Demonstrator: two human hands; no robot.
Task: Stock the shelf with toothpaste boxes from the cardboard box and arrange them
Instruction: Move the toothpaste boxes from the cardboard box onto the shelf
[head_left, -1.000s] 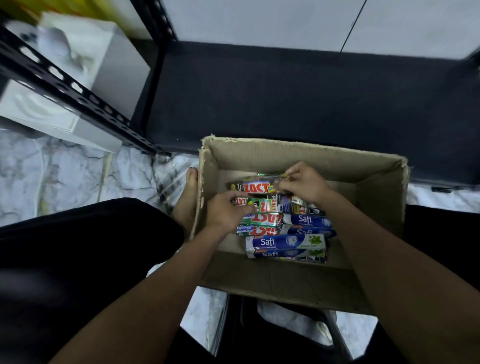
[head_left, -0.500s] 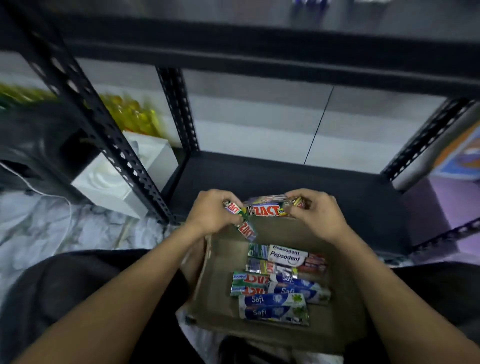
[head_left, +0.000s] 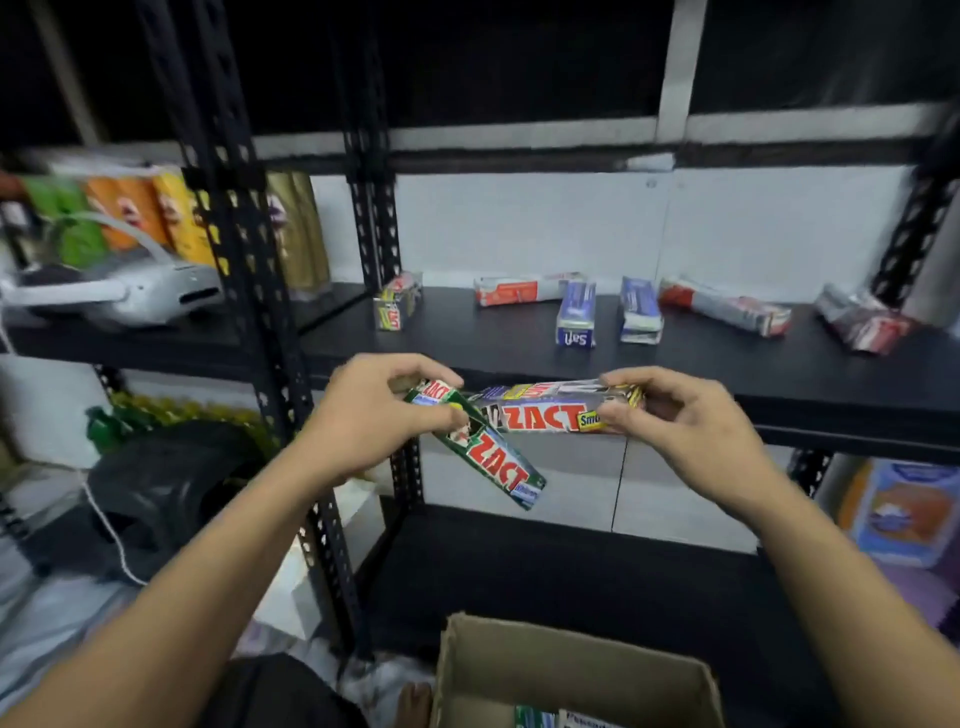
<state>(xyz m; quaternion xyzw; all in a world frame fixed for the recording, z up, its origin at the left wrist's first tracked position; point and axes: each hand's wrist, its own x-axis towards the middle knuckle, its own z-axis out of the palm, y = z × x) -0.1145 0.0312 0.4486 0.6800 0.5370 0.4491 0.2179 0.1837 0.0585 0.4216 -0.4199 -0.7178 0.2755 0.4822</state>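
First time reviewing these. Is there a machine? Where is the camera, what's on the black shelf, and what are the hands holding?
No machine here: a person works with bare hands, filmed by a camera worn on the head, looking forward and down. The left hand grips a green Zact box, tilted; the right hand pinches one end of a silver Zact box, held level. Behind them, the black shelf carries several toothpaste boxes, among them two blue Safi boxes. The cardboard box sits below.

Glossy printed card is seen on the toothpaste boxes (head_left: 545, 415); above the matt, rough-edged cardboard box (head_left: 561, 670), matt black perforated metal forms the shelf (head_left: 519, 348).
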